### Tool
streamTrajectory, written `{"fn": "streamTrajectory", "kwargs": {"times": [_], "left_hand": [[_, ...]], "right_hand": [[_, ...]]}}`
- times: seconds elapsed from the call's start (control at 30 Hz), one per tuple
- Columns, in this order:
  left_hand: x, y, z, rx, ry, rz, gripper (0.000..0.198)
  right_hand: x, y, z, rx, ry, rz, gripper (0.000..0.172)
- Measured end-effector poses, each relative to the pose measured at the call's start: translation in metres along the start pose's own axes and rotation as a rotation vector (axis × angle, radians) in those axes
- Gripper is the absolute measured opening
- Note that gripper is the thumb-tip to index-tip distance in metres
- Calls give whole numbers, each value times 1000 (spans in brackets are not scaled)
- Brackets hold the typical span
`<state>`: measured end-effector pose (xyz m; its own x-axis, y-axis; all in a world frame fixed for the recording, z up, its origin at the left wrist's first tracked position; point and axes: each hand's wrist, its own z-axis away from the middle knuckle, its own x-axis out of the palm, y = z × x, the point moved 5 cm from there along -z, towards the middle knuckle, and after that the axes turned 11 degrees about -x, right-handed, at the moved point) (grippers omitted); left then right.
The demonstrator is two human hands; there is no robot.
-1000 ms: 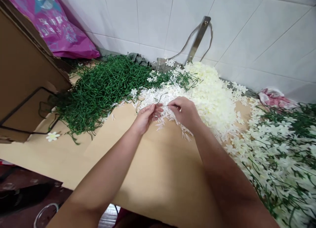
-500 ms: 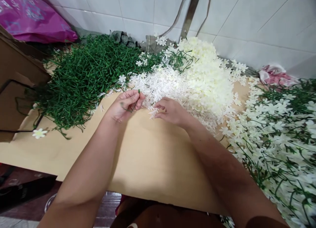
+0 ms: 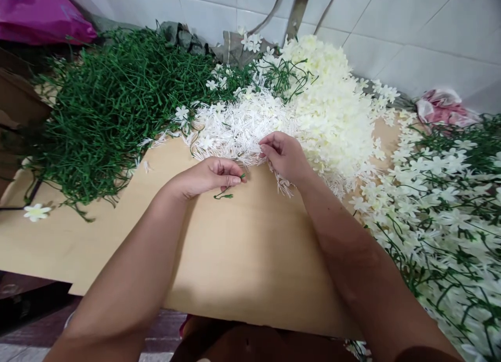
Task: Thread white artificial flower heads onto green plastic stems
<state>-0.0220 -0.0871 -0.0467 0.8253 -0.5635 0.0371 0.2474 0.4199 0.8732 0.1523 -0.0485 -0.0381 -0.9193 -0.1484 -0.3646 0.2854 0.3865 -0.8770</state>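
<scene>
My left hand (image 3: 209, 176) is closed in a pinch on a thin green plastic stem (image 3: 225, 196), its tip poking out past the thumb and its tail hanging below. To the right, my right hand (image 3: 285, 155) pinches thumb and forefinger together at the front edge of a heap of white stamen-like sprigs (image 3: 238, 124). Whatever sits in that pinch is too small to make out. Behind the right hand rises a mound of cream petal flowers (image 3: 329, 95). A large pile of green stems (image 3: 125, 95) spreads out at the left.
Assembled white flowers on green stems (image 3: 442, 215) cover the right side. A single flower (image 3: 37, 212) lies at the far left of the cardboard-coloured work surface (image 3: 242, 257). A purple bag (image 3: 43, 17), a pink-and-white plastic bag (image 3: 446, 108) and a tiled wall (image 3: 415, 33) stand behind.
My left hand has turned and come slightly right and nearer me with the green stem. The right hand has moved up and right to the white sprigs, its fingers now pinched. The view has shifted slightly.
</scene>
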Motion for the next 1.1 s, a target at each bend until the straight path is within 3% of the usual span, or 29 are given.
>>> {"fn": "streamTrajectory", "kwargs": {"times": [0.17,0.3,0.43,0.53,0.7,0.83,0.93,1.1], "left_hand": [[6,0,-3,28,47,-47,26],[12,1,-5,107,97,-97,24],[19,1,-9,172,147,-197,20],[24,1,-11,216,185,-291,19],[28,1,-11,230,267,-541,21],[32,16,-1,342,485,-662,20],[48,31,-3,375,629,-769,24],[89,41,-39,296,568,-1138,21]], "right_hand": [[-4,-1,-3,18,27,-62,6],[-4,-5,-4,20,-37,-139,11],[-9,-9,-4,81,-69,-101,4],[-34,-19,-7,31,23,-72,13],[-105,-41,-6,-177,258,-108,10],[-148,-52,6,-167,536,-146,16],[-152,-65,11,-205,573,-193,18],[-138,-79,8,-318,485,-188,15]]}}
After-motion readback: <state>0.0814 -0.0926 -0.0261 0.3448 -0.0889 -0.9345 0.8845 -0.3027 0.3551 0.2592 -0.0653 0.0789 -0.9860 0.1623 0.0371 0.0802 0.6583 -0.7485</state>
